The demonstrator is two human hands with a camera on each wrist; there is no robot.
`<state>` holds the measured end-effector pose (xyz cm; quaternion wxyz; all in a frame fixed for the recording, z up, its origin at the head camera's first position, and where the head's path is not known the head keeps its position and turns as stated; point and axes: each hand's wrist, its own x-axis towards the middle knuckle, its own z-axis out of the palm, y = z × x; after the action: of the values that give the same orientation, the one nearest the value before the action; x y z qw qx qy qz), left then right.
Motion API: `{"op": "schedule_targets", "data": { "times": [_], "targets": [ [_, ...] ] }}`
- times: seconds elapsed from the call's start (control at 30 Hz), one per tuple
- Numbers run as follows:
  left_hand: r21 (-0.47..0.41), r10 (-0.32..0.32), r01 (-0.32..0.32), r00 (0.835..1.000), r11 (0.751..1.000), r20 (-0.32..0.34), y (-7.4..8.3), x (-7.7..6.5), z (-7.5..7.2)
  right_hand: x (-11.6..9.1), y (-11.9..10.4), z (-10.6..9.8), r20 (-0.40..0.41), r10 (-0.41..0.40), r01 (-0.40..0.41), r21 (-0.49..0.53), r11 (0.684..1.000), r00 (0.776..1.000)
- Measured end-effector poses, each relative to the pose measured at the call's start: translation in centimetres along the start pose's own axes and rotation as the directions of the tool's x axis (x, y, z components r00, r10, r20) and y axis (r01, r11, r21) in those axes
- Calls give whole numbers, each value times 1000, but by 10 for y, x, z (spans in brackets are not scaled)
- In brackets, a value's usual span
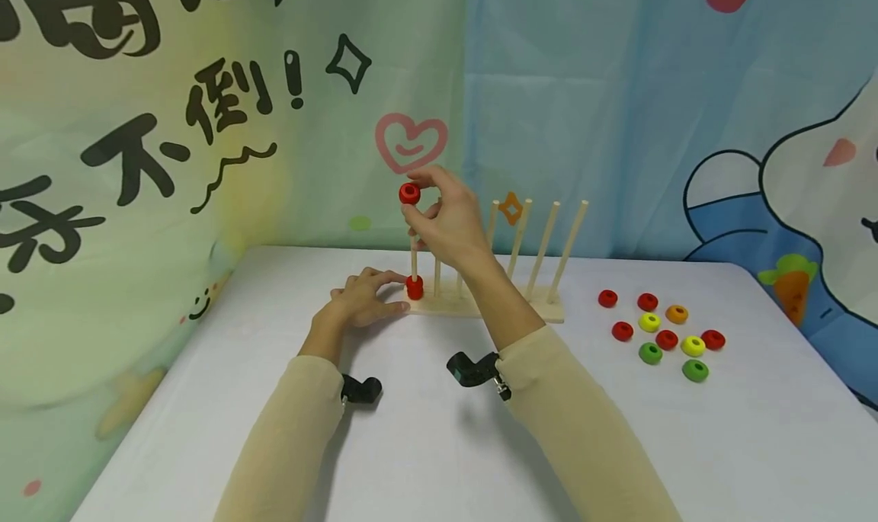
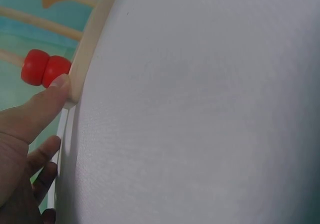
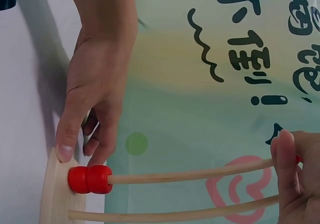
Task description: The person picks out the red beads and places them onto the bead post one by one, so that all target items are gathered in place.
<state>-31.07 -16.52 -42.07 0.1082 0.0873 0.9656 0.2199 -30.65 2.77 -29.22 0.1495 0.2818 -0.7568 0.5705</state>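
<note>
A wooden peg rack stands on the table, its several upright pegs rising from a flat base. Two red beads are stacked at the bottom of the leftmost peg. My right hand pinches another red bead between thumb and fingers at the top of that same peg. Down at the left end of the base, my left hand holds the rack. Its thumb lies on the base edge right by the lower bead, with the other fingers behind.
Right of the rack, loose beads lie scattered on the white table: several red, two yellow, two green and one orange bead. A printed cloth backdrop hangs behind the table.
</note>
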Motion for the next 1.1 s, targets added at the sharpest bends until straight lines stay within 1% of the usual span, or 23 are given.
{"op": "schedule_targets", "data": {
  "times": [0.23, 0.37, 0.43, 0.67, 0.83, 1.0, 1.1],
  "targets": [
    [0, -2, 2, 1000, 1000, -2, 2, -2, -1, 1, -4, -1, -9, 64, -64, -40, 997, 998],
    [1, -8, 8, 1000, 1000, 3, 1, -3, 1, -1, -3, -1, 12, 99, -98, -44, 994, 995],
    [1, -4, 4, 1000, 1000, 7, 1, -2, 1, -2, -2, -1, 22, 100, -99, -37, 994, 995],
    [-2, 1, -1, 1000, 1000, 0, 3, 0, 0, -7, 1, -9, 36, 60, -60, 1, 998, 998],
    [8, -6, 6, 1000, 1000, 14, 5, 3, 3, -14, 5, -17, 32, 45, -46, 8, 999, 998],
    [7, 2, -2, 1000, 1000, 15, 5, 2, 3, -20, 5, -22, 35, -21, 21, 1, 1000, 999],
    [8, -15, 15, 1000, 1000, 8, 1, -1, 2, -24, 4, -22, 57, -60, 60, 7, 998, 997]
  ]
}}
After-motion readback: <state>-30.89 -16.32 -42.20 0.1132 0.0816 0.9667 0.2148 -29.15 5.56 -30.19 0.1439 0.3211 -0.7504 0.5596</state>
